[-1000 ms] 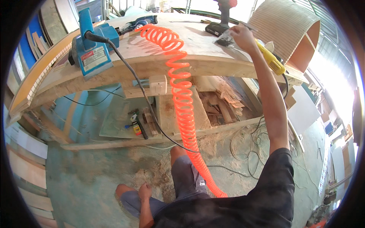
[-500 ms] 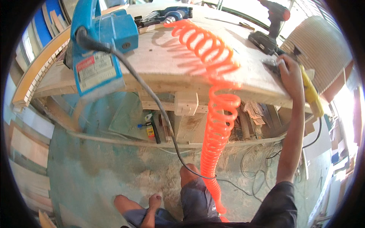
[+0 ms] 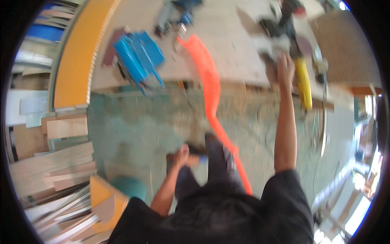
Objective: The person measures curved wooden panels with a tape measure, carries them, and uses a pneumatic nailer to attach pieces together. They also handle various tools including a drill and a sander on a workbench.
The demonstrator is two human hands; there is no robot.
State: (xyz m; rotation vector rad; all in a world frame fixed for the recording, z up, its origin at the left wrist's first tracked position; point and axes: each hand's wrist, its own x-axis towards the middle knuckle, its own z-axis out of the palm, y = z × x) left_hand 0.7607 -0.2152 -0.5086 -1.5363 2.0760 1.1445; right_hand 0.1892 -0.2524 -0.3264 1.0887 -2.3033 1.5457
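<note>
My right hand (image 3: 286,70) reaches over the workbench with its fingers curled in; motion blur hides what they grip. Just beyond the fingertips is a small clear, shiny thing (image 3: 281,45), too smeared to name. Alongside that hand lies a power tool with a yellow body (image 3: 302,83), which looks like an angle grinder. A dark cordless drill (image 3: 280,24) stands farther back. Low in front of me, by my left thigh, my left hand (image 3: 182,155) is closed; whether it holds anything is hidden.
A blue electric planer (image 3: 140,55) rests at the workbench's (image 3: 239,61) left part. An orange coiled air hose (image 3: 209,81) drops from a tool (image 3: 178,16) at the back toward my legs. Wood boards (image 3: 53,162) are stacked at left; a ribbed brown panel (image 3: 345,49) stands at right.
The whole view has shifted and tilted down, showing more of my body and the floor. My right hand stays beside the yellow tool; my left hand is still closed near my leg.
</note>
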